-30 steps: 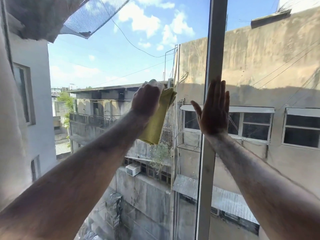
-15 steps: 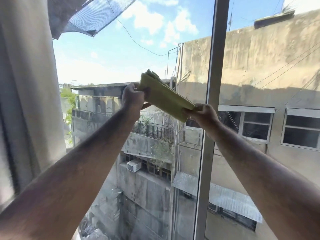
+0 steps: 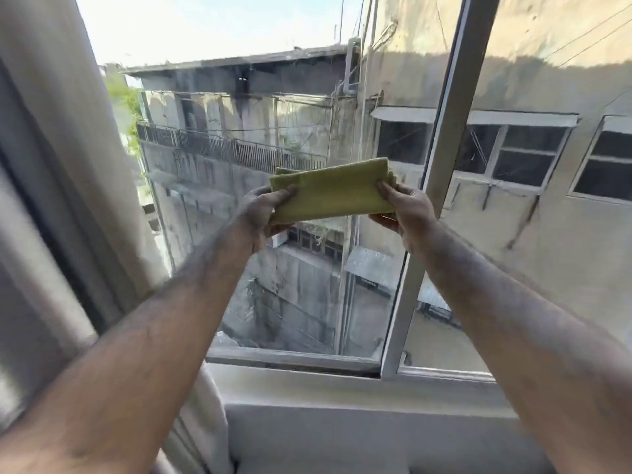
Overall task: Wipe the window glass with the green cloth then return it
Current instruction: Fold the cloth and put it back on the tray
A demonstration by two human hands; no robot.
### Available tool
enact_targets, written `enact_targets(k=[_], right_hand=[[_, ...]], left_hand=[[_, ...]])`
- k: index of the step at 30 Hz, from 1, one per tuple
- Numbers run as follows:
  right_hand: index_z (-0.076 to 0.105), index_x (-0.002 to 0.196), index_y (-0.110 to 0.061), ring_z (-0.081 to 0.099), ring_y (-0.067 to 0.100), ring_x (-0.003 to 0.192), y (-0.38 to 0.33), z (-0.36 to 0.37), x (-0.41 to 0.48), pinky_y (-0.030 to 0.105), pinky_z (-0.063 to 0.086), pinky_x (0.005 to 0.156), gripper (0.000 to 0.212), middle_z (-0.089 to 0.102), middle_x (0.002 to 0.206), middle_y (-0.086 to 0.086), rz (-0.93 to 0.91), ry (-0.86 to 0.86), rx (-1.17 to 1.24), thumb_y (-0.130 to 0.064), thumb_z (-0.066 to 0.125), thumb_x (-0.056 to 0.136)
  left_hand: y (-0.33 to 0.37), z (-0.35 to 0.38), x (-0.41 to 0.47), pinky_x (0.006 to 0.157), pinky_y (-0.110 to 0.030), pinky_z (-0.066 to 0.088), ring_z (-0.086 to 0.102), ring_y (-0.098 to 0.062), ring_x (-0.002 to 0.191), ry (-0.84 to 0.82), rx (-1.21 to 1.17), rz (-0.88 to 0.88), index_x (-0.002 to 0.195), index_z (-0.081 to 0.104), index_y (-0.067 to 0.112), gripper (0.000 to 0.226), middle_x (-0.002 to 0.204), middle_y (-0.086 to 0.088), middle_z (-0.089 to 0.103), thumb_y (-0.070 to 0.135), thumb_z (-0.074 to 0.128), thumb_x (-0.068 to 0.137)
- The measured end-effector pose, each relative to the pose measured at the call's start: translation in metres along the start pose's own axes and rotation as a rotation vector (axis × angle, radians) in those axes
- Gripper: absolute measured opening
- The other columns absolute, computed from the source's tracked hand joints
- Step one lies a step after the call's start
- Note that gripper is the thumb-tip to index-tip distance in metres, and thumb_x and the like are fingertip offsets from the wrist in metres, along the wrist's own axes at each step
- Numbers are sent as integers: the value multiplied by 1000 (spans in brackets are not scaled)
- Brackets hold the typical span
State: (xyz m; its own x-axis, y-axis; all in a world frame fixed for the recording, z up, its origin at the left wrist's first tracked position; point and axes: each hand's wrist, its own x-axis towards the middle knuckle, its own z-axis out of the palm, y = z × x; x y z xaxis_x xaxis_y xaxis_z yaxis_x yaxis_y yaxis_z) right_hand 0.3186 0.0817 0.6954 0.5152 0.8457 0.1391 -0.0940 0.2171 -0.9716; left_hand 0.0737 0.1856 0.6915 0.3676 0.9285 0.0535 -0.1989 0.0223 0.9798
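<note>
green cloth (image 3: 333, 189) was held up in the air in front of the window glass (image 3: 260, 138), folded into a flat strip and stretched level between both hands, roughly at the middle of the view. whether it touched the pane could not be told; it looked to hang just in front of it. the left hand (image 3: 265, 213) was closed on the cloth's left end, thumb on the near face and fingers curled behind. the right hand (image 3: 402, 212) pinched the right end in the same way, thumb on top, fingers underneath, right beside the upright window frame (image 3: 441, 179). a pale curtain (image 3: 61, 172) hung along the left side, and a sill (image 3: 342, 388) ran below the glass.

by the look of it the cloth was light, soft and limp, likely a thin microfibre sort. it kept its strip shape only because both ends were held; released at one end it would probably droop and unfold. it was not fragile or slippery, so a plain pinch would do. for wiping, the best hold seemed to be a flat palm over the folded pad, pressing it against the glass, with the loose layers at the right end tucked in so they did not trail.
</note>
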Motion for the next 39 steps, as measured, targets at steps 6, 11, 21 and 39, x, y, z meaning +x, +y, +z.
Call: enact_targets(k=[6, 11, 21, 39], right_hand=[[67, 122, -1, 72, 24, 88, 143, -20, -27, 30, 65, 67, 33, 68, 102, 10, 181, 17, -72, -22, 73, 97], [71, 97, -10, 71, 15, 79, 277, -50, -75, 26, 64, 63, 8, 71, 91, 6, 361, 1, -173, -15, 76, 94], [79, 98, -3, 69, 18, 81, 550, -141, -195, 33, 60, 74, 42, 77, 92, 8, 738, 65, -520, -24, 98, 67], [71, 92, -18, 68, 26, 86, 768, -172, -350, 31, 48, 70, 19, 72, 91, 2, 803, -142, -1153, -30, 82, 83]], left_hand=[[-144, -32, -34, 56, -21, 55, 67, -9, 60, 71, 87, -190, 91, 69, 16, 12, 72, 8, 74, 27, 68, 97], [-284, -68, -67, 55, -22, 57, 70, -13, 70, 122, 123, -366, 101, 70, 20, 6, 87, 4, 73, 24, 67, 97], [-548, -133, -168, 74, -32, 61, 71, -19, 84, 15, 456, -663, 103, 80, 9, 23, 95, -7, 78, 22, 82, 84], [-793, -160, -283, 69, -30, 51, 67, -23, 86, -155, 1238, -749, 107, 75, 19, 32, 93, -6, 73, 44, 74, 88]])
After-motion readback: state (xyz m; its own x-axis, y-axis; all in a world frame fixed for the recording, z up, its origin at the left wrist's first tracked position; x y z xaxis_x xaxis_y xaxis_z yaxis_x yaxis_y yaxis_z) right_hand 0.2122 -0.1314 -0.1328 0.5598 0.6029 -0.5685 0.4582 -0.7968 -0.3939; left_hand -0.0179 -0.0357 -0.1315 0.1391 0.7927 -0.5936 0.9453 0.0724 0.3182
